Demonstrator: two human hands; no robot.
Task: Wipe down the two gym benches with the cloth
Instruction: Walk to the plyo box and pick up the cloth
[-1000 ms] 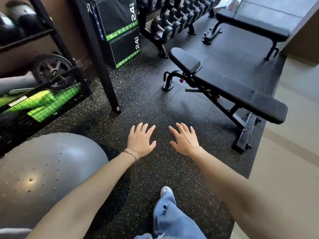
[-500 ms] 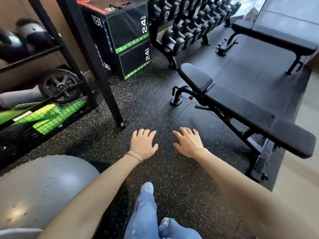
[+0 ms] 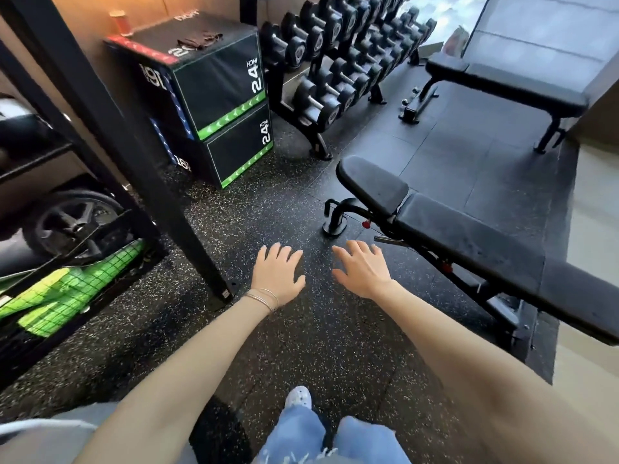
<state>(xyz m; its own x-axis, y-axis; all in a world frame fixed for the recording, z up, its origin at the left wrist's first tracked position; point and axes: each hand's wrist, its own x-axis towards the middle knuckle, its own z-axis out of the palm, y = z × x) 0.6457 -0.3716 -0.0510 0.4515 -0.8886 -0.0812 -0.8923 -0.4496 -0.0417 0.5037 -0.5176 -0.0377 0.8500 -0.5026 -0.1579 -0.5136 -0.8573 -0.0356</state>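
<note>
Two black padded gym benches stand on the rubber floor. The near bench (image 3: 469,236) runs from the middle to the right edge. The far bench (image 3: 509,83) sits at the upper right. A dark cloth (image 3: 200,40) lies crumpled on top of the stacked jump boxes (image 3: 221,88) at the upper left. My left hand (image 3: 278,274) and my right hand (image 3: 363,269) are stretched out in front of me, fingers straight, holding nothing. Both hover over the floor just left of the near bench.
A dumbbell rack (image 3: 341,61) lines the back. A black steel post (image 3: 110,128) and a shelf with green mats (image 3: 67,289) stand at the left. A red cylinder (image 3: 119,22) sits on the jump boxes. My legs and shoe (image 3: 298,396) are below.
I have stepped forward: the benches, boxes and rack are nearer and lower in view, and the grey ball has nearly left the frame. Both hands stay out in front, empty.
</note>
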